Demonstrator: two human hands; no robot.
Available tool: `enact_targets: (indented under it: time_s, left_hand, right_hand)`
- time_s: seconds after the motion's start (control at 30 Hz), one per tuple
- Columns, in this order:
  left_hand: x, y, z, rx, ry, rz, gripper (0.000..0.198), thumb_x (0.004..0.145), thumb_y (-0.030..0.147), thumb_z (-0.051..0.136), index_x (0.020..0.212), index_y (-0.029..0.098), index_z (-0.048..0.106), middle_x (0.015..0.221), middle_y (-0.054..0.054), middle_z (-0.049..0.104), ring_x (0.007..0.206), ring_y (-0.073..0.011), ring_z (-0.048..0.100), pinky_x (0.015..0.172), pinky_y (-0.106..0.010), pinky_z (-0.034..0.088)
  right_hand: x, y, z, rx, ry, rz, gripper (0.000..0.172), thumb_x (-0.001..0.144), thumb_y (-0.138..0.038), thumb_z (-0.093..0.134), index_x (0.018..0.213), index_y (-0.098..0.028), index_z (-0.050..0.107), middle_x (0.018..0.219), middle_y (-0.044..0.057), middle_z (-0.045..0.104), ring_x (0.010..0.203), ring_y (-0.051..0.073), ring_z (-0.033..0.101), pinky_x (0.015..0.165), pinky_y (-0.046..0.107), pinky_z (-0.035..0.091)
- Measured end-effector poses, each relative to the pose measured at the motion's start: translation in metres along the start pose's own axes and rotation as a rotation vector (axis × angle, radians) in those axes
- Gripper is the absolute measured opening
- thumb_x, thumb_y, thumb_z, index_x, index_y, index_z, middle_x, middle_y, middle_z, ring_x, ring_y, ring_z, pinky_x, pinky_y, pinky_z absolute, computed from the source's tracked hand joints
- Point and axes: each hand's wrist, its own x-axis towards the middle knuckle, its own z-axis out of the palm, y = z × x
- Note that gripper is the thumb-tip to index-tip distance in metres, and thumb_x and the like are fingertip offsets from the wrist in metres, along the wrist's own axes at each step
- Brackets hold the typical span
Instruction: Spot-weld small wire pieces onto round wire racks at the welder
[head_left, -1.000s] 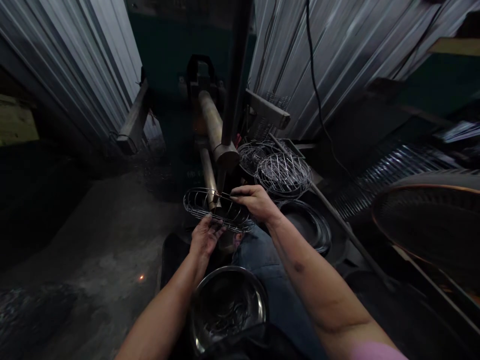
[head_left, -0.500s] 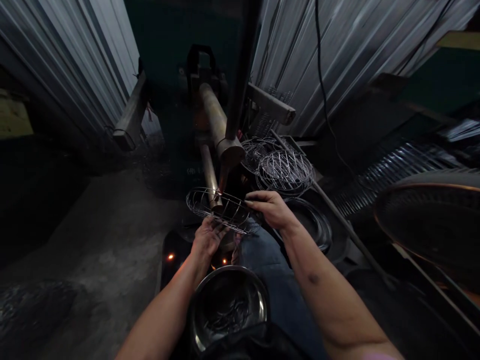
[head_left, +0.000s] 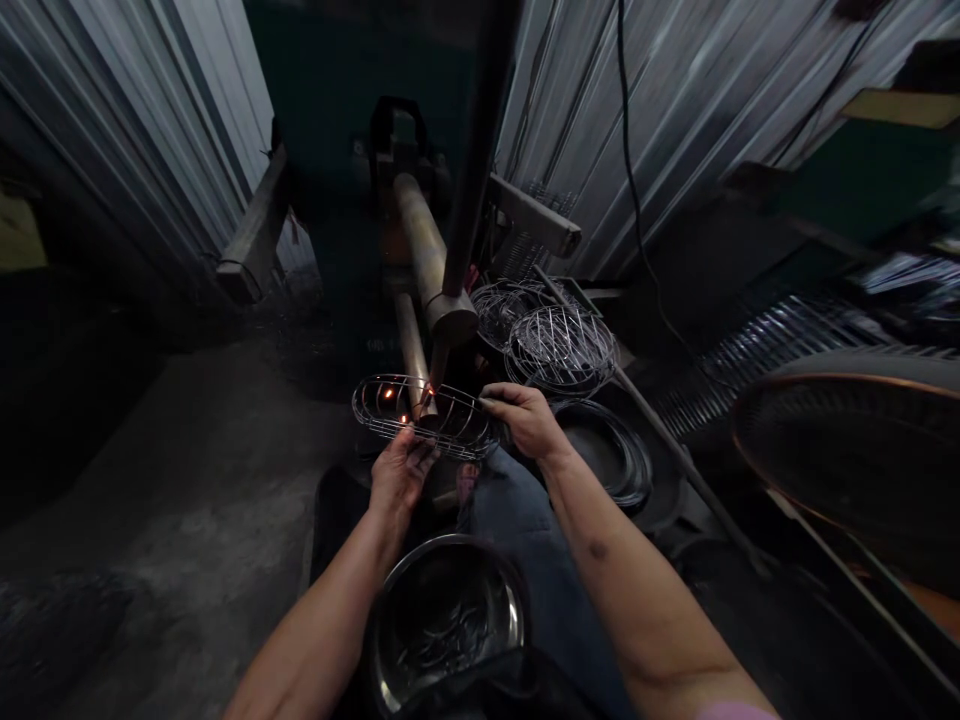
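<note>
Hands (head_left: 399,472) at wire basket (head_left: 453,438) — sparks (head_left: 388,394), bowl (head_left: 513,612) below

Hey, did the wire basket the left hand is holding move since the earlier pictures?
Yes. The wire basket went a little to the left: its left end sticks out farther past the lower metal rod than before.
</note>
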Motion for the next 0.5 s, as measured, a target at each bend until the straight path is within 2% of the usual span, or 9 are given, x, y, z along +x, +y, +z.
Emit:
enact_targets:
  time_s: [0.17,0.3,0.4,0.5]
  left_hand:
    - [-0.003,0.001,0.001,-0.002,-0.005,-0.101,0.012,0.073,0.021,0.069,0.081,0.017,0.060,0.077,-0.005,0.063,0.073,-0.0212,0.065,0.072,-0.040,0.054]
    - [-0.001,-0.001,0.002,0.010,-0.013,-0.103,0.011,0.079,0.026,0.066,0.081,0.016,0.061,0.075,-0.006,0.063,0.070,-0.0204,0.065,0.072,-0.040,0.055]
    - [0.003,-0.001,0.000,0.058,-0.033,-0.090,0.015,0.079,0.030,0.068,0.082,0.017,0.060,0.072,-0.005,0.062,0.067,-0.0195,0.065,0.072,-0.038,0.055]
    - [0.002,0.007,-0.011,0.254,-0.036,-0.114,0.027,0.075,0.040,0.071,0.082,0.016,0.062,0.071,-0.008,0.062,0.067,-0.0223,0.065,0.066,-0.038,0.054]
  right_hand:
    - [-0.004,-0.009,0.005,-0.117,-0.016,-0.077,0.026,0.062,-0.040,0.078,0.076,-0.018,0.074,0.075,0.001,0.067,0.071,0.016,0.056,0.072,0.030,0.045]
    - [0.000,-0.022,0.021,-0.164,-0.006,-0.106,0.023,0.063,-0.038,0.076,0.072,-0.018,0.073,0.072,0.001,0.065,0.070,0.016,0.055,0.069,0.030,0.045]
    - [0.003,-0.025,0.028,-0.109,-0.007,-0.071,0.024,0.062,-0.039,0.076,0.070,-0.017,0.072,0.067,0.000,0.062,0.064,0.014,0.053,0.063,0.028,0.044]
    - [0.001,-0.021,0.017,-0.025,-0.065,0.007,0.027,0.063,-0.041,0.078,0.077,-0.017,0.073,0.066,-0.001,0.062,0.062,0.012,0.053,0.061,0.026,0.043]
